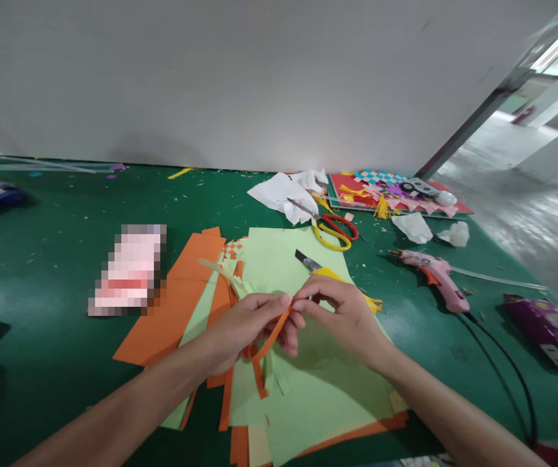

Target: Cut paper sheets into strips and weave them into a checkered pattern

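Note:
My left hand (pixel 259 324) and my right hand (pixel 337 308) meet over a light green sheet of paper (pixel 327 383). Between them is an orange paper strip (pixel 274 334), pinched at its upper end by the fingertips of both hands. The strip curves down below my left hand, where more orange and green strips hang or lie; which of them the hand holds, I cannot make out. A yellow utility knife (pixel 327 274) with its dark blade showing lies just beyond my right hand. Under my left forearm are orange paper sheets (pixel 176 292) and a small orange-and-white checkered woven piece (pixel 233 249).
Scissors (pixel 335 230) with red and yellow handles rest by crumpled white paper (pixel 283 194). On the right lie a pink glue gun (pixel 435 275) with its cord and a purple object (pixel 546 331). A decorated red board (pixel 400 191) stands near the grey wall (pixel 211 78). A pixelated item (pixel 130 269) lies left.

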Demonstrator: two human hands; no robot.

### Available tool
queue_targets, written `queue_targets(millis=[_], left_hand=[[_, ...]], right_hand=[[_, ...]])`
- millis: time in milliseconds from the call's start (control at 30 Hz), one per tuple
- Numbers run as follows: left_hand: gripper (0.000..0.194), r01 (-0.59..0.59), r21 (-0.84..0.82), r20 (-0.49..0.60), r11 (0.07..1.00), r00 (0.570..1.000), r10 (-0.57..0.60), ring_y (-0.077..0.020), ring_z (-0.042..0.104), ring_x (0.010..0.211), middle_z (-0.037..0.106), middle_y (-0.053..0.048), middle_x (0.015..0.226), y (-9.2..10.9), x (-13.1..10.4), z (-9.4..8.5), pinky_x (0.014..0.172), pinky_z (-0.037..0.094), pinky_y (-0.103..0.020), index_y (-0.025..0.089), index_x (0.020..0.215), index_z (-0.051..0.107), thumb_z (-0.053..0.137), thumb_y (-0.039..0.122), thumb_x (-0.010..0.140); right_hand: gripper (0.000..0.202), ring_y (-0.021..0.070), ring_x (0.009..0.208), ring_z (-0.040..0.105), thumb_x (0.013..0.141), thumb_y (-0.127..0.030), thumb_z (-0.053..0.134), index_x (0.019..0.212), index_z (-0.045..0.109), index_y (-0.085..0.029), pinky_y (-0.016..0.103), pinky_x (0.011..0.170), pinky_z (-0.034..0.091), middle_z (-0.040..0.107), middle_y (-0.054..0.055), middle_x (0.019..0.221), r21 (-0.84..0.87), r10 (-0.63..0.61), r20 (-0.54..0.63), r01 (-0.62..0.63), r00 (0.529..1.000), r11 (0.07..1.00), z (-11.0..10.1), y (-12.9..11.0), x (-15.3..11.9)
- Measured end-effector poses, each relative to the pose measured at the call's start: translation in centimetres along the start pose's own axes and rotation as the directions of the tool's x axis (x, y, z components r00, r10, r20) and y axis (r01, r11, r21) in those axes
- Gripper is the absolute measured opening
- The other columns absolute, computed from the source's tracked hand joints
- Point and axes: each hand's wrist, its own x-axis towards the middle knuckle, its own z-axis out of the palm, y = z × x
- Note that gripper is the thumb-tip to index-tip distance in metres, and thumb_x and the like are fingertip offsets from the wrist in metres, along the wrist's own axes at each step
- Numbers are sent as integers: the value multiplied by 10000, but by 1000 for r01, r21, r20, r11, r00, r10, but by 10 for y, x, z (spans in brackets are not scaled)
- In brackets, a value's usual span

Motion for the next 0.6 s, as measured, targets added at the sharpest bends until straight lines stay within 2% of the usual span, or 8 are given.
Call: queue_targets(millis=[400,600], left_hand=[[350,-23,-8,58,1000,998,23,-100,635,592,655,-19,626,-3,1,-3,654,463,-199,132,814,661,481,402,947],[344,-15,-100,43,995,999,19,-103,630,581,643,-14,621,-1,0,-3,622,458,-199,135,812,650,465,386,957]], right_hand=[[118,104,656,561,853,-183,615,773,699,-203,241,605,406,629,-31,678,-21,15,9,-14,1000,1000,-1,1,0],[132,132,734,585,867,-233,604,933,718,-233,263,658,443,669,5,806,-70,-45,-70,40,997,997,-3,3,0]])
